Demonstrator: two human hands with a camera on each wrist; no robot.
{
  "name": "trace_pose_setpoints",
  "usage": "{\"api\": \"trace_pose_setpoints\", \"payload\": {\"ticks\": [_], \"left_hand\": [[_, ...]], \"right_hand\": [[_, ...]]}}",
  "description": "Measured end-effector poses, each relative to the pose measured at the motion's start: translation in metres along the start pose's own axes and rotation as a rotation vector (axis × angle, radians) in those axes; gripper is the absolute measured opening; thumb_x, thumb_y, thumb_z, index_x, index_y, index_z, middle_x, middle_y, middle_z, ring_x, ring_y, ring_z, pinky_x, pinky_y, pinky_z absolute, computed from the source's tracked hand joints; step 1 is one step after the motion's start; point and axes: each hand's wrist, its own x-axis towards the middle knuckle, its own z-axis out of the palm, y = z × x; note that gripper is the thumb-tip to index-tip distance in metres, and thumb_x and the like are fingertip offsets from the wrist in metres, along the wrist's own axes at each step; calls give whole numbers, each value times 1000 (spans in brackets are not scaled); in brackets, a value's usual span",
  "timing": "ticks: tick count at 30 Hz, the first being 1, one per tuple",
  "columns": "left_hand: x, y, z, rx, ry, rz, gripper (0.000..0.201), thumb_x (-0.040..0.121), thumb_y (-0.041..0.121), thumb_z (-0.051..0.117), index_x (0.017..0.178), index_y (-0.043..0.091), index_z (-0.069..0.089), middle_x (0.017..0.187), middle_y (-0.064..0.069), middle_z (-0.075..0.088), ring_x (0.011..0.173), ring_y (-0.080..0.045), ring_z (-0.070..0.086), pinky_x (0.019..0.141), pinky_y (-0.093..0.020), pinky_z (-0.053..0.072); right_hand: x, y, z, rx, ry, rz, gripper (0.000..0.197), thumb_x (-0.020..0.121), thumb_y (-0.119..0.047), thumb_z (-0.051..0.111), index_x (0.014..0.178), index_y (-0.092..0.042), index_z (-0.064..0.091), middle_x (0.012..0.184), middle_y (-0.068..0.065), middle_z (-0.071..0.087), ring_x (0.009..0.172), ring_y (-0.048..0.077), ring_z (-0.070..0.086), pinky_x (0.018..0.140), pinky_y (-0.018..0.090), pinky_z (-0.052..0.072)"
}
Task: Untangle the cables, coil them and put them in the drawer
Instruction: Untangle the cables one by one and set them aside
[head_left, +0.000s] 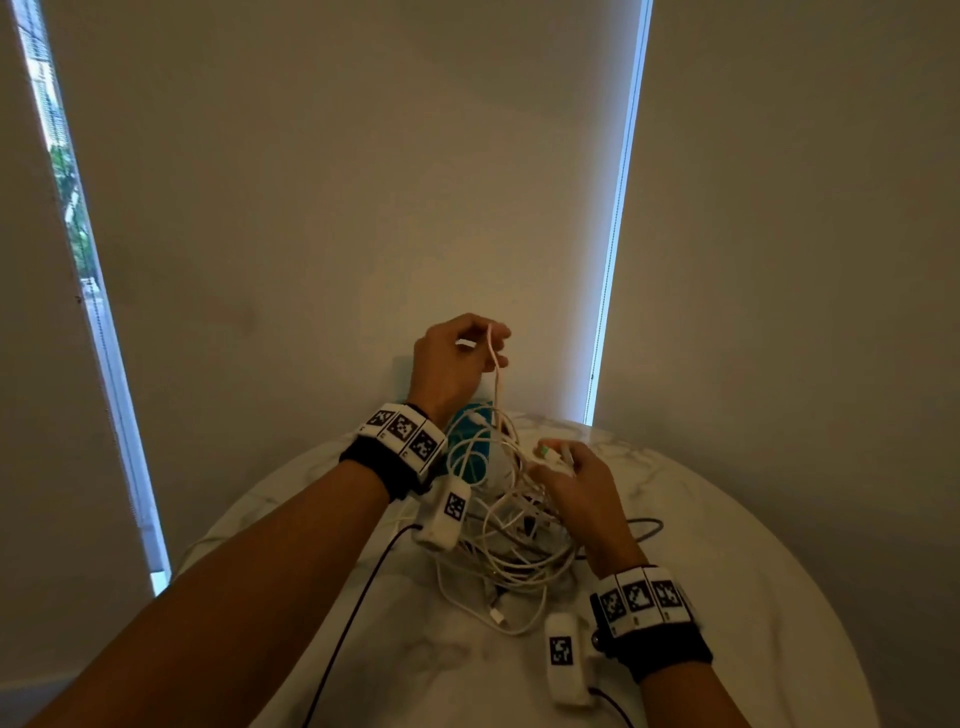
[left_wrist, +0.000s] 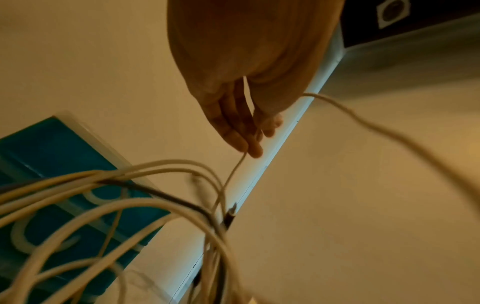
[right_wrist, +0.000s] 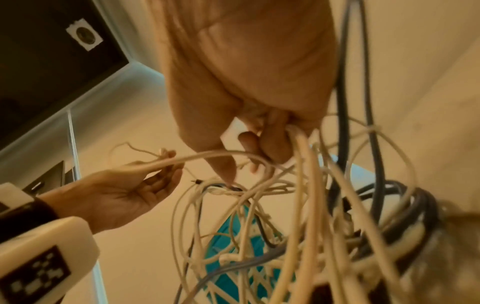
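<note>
A tangle of white and dark cables (head_left: 511, 535) lies on the round white marble table (head_left: 727, 545). My left hand (head_left: 483, 338) is raised above it and grips one white cable (head_left: 497, 384) that runs down into the tangle. In the left wrist view this thin cable (left_wrist: 233, 170) passes between the fingers (left_wrist: 244, 142). My right hand (head_left: 558, 460) is low over the tangle and pinches a white plug (head_left: 550, 453). In the right wrist view the plug (right_wrist: 232, 131) and several cable strands (right_wrist: 301, 156) sit in its curled fingers, with the left hand (right_wrist: 145, 185) off to the left.
A teal box (head_left: 467, 447) stands at the table's far edge, partly behind the cables, against beige roller blinds (head_left: 363, 208). Black leads (head_left: 358, 603) from the wrist cameras trail over the near table. The table edge curves away on the right.
</note>
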Motion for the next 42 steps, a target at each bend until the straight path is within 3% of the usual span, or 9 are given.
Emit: {"api": "trace_pose_setpoints", "payload": {"ticks": [5,14,17,21,27,31,34,37,42], "left_hand": [[-9,10,5,-26,-359,10,14,98,17,77,109,12,84,97,-6,82,86,-25,81,83,-36,65],[-16,-12,-15,227,-510,0,60,90,42,84,145,36,60,134,10,67,111,-2,69,86,-19,60],[-22,-40,-25,411,-561,37,35,86,31,89,118,28,77,108,13,77,95,4,70,82,-14,53],[-22,-58,-36,585,-422,57,20,84,31,89,87,36,70,89,15,72,83,-10,68,74,-33,53],[-26,-47,-29,924,-702,85,64,89,27,80,146,44,56,141,2,62,127,-24,57,102,-48,50],[-30,-22,-22,449,-856,-116,61,93,40,69,151,30,53,152,-1,55,138,-21,52,118,-49,44],[-26,-11,-14,294,-730,-142,47,105,53,54,133,20,71,137,0,71,124,-17,66,115,-48,48],[-22,-18,-7,459,-466,-136,61,81,89,58,108,38,78,104,17,81,101,-7,75,106,-54,53],[-15,-30,-2,432,-175,-47,31,87,70,64,87,42,77,81,24,77,82,-4,73,100,-53,56]], "right_hand": [[-9,-27,9,207,47,-234,29,95,-27,80,123,-31,75,116,-15,77,105,-4,71,81,15,58],[29,-50,6,0,87,-316,12,101,-26,70,98,-23,81,91,-12,80,88,-7,70,74,13,51],[45,-56,1,68,145,-325,19,105,-31,66,101,-21,81,95,-12,81,87,-2,69,88,25,54],[52,-72,-8,457,187,-181,26,110,-37,58,119,-19,74,111,1,81,51,4,40,50,21,38],[50,-81,5,305,-82,-54,28,114,-31,49,125,-14,68,116,2,81,41,7,30,38,20,27],[51,-96,-3,517,-91,-64,31,114,-31,47,131,-11,64,122,3,79,44,6,29,39,18,25],[45,-103,-7,505,-127,-87,33,115,-33,45,134,-13,63,125,1,78,47,6,30,40,17,27],[40,-105,-8,551,-208,-109,33,115,-35,43,135,-16,62,131,1,75,50,7,28,42,18,25],[33,-86,-9,326,-221,-2,27,108,-34,59,128,-19,69,118,-2,79,52,8,42,44,21,37]]}}
